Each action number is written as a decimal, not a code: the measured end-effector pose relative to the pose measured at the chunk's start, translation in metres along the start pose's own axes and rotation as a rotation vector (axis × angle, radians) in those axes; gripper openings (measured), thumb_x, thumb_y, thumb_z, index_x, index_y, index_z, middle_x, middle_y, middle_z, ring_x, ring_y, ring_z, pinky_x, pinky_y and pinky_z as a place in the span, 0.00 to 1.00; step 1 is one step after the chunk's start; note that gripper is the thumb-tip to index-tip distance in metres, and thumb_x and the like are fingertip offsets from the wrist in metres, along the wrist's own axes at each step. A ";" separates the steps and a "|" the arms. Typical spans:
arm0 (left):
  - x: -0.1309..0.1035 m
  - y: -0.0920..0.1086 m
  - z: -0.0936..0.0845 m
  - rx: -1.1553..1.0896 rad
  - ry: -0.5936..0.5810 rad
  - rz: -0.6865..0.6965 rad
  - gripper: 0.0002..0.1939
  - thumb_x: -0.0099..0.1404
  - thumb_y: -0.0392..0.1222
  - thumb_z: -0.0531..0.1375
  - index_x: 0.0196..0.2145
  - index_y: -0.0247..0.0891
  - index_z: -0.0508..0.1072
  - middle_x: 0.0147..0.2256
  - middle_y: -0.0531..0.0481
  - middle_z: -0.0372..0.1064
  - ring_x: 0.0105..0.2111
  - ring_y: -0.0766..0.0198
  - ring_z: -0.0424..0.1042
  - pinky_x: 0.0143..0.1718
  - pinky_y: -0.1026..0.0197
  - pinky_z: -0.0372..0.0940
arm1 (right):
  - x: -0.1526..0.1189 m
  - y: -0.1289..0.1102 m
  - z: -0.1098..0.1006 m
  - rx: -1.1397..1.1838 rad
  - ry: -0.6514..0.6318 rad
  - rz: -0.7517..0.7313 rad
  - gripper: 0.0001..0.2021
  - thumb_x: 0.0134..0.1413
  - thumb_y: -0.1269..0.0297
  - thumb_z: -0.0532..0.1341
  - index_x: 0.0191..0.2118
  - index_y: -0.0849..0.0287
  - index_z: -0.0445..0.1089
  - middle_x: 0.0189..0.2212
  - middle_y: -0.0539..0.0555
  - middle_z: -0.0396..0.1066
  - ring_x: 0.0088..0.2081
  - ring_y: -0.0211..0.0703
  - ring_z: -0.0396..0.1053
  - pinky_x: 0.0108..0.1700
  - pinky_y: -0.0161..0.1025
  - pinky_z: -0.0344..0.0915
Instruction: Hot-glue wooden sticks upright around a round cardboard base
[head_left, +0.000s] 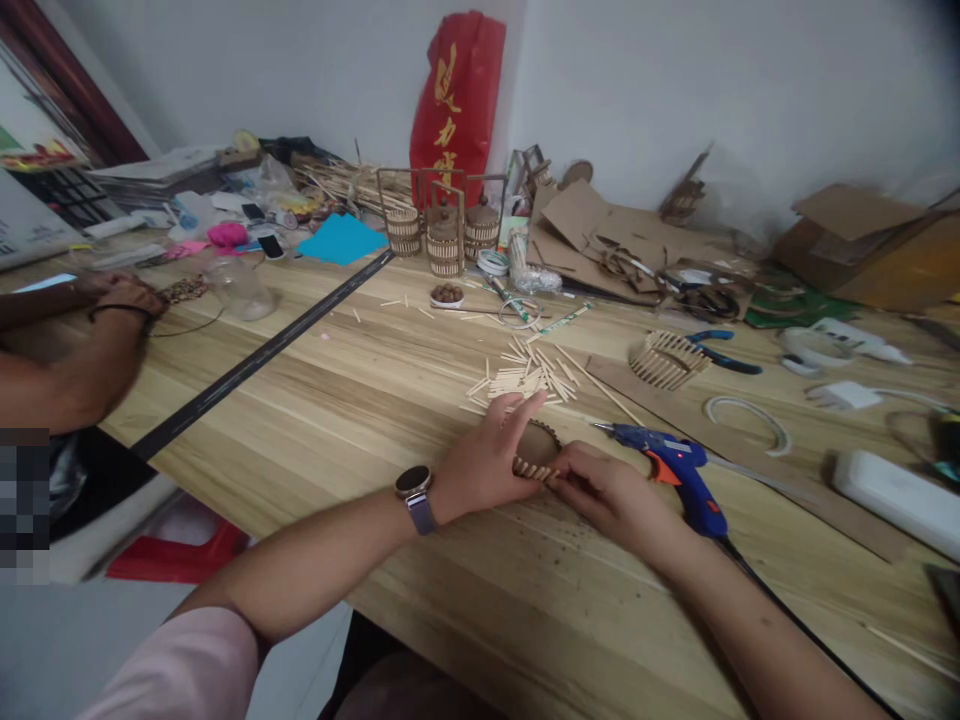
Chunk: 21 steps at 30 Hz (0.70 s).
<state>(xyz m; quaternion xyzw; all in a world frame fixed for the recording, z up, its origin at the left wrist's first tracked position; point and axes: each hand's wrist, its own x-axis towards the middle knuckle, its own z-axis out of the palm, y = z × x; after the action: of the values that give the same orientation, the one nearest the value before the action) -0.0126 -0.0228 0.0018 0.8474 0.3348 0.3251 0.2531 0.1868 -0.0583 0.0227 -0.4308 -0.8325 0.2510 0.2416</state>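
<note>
A small round basket, with short wooden sticks standing around a brown base, sits low on the table between my hands. My left hand is curled around its left side, with the index finger reaching over the top. At the right edge of the basket, the fingertips of my right hand are pinched together; whatever is between them is hidden. Just beyond lies a loose pile of short wooden sticks. A blue glue gun with an orange trigger rests to the right of my right hand.
A stick ring and blue-handled pliers lie farther right, by a cardboard strip. Lidded stick baskets stand at the back near a red bag. At left are another person's hands and a clear jar.
</note>
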 end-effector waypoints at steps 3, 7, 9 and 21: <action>-0.001 0.000 0.001 0.005 0.005 -0.006 0.55 0.52 0.38 0.71 0.67 0.46 0.40 0.62 0.36 0.47 0.63 0.45 0.54 0.61 0.42 0.59 | 0.000 0.002 0.000 -0.001 0.016 -0.047 0.08 0.61 0.68 0.55 0.31 0.56 0.68 0.29 0.53 0.70 0.32 0.41 0.69 0.34 0.37 0.65; -0.001 0.000 0.001 0.009 0.008 -0.006 0.55 0.52 0.39 0.71 0.67 0.48 0.40 0.62 0.37 0.47 0.63 0.44 0.55 0.60 0.42 0.60 | 0.000 0.005 0.000 0.007 0.004 -0.065 0.07 0.62 0.68 0.55 0.32 0.55 0.68 0.30 0.53 0.70 0.33 0.41 0.69 0.35 0.37 0.65; -0.001 0.001 0.001 0.013 0.007 -0.010 0.55 0.52 0.39 0.71 0.67 0.48 0.40 0.61 0.37 0.48 0.62 0.44 0.56 0.59 0.42 0.61 | 0.000 0.006 0.000 0.012 -0.001 -0.072 0.07 0.62 0.67 0.55 0.33 0.55 0.68 0.30 0.53 0.70 0.34 0.41 0.69 0.35 0.37 0.65; 0.000 0.001 0.002 0.028 -0.016 -0.040 0.55 0.52 0.38 0.70 0.67 0.47 0.41 0.61 0.37 0.48 0.60 0.45 0.59 0.57 0.44 0.63 | 0.000 0.006 0.001 0.001 -0.014 -0.078 0.08 0.63 0.66 0.55 0.32 0.56 0.68 0.31 0.54 0.70 0.34 0.42 0.68 0.36 0.39 0.66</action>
<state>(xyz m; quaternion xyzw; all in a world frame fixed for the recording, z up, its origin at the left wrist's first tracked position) -0.0112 -0.0236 0.0011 0.8466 0.3542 0.3087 0.2502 0.1899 -0.0551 0.0182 -0.3961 -0.8502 0.2446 0.2457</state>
